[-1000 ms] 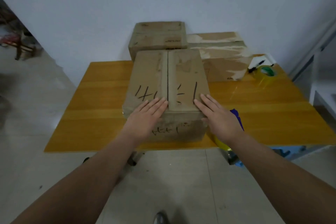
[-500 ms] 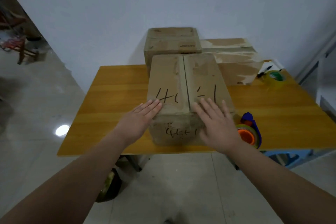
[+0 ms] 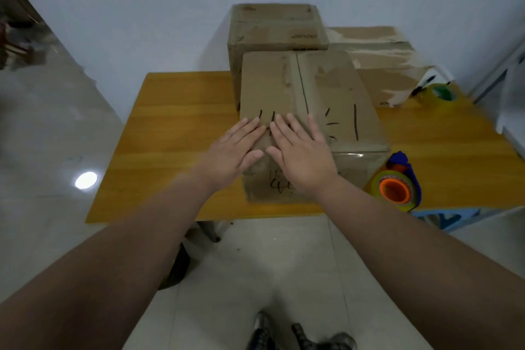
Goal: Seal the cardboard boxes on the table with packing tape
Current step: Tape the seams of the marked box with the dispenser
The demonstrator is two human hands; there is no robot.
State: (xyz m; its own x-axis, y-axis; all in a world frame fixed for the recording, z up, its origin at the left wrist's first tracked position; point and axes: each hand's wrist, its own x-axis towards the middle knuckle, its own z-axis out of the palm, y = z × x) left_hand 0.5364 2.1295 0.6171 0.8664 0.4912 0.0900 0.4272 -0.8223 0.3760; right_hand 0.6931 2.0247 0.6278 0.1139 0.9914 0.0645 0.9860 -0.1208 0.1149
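A closed cardboard box [image 3: 335,88] with black marker writing stands at the front of the wooden table [image 3: 176,133]. My left hand [image 3: 233,150] lies flat on its near left top corner, fingers apart. Beside it my right hand [image 3: 301,156] rests flat on the top near the centre seam and hangs over the front edge. Neither hand holds anything. A tape dispenser [image 3: 396,185] with a yellowish roll, orange core and blue handle sits on the table just right of the box.
Two more cardboard boxes stand behind: one [image 3: 275,28] at the back centre, a torn one [image 3: 389,71] at the back right. A loose tape roll [image 3: 440,94] and a black pen [image 3: 426,84] lie at the far right. A blue stool [image 3: 443,217] is under the table's right edge.
Both hands slid left across the box top and came together; the right hand crossed from the right flap to the seam. The view shifted left.
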